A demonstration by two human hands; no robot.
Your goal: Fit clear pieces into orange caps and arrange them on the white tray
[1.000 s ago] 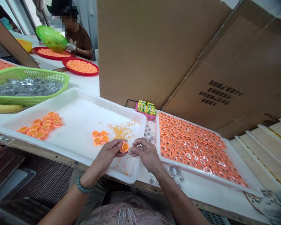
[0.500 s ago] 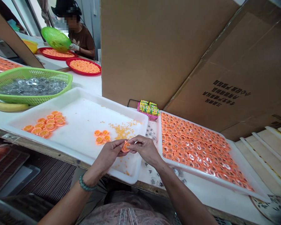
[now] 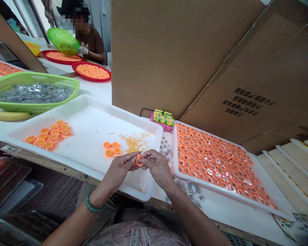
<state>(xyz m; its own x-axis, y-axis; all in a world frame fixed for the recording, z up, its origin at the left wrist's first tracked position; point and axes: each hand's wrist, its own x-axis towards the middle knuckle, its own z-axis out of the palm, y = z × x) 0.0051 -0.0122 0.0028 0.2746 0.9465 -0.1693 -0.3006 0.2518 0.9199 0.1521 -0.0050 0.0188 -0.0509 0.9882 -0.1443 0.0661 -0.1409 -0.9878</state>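
Observation:
My left hand [image 3: 119, 169] and my right hand [image 3: 156, 166] meet over the near edge of the white tray [image 3: 87, 112], both pinching one small round orange piece [image 3: 138, 160]. Their fingertips press on it from either side. Just left of the hands lie three orange pieces [image 3: 112, 149] and a scatter of tiny yellow beads [image 3: 133, 143]. A further cluster of orange pieces [image 3: 50, 134] rests at the tray's left end. To the right, a second white tray [image 3: 248, 201] is packed with several rows of finished orange pieces with clear tops.
A green basket [image 3: 33, 107] of clear caps and a banana [image 3: 7, 115] sit at left. Loose clear caps [image 3: 192, 189] lie between the trays. A pink basket [image 3: 163, 120] stands against tall cardboard [image 3: 169, 51]. Farther back, another person tips a green bowl [image 3: 63, 41] over red trays [image 3: 92, 72].
My right hand has closed in on the orange piece held by my left hand and now presses on it; the piece has turned edge-on. The person behind has kept tilting the green bowl.

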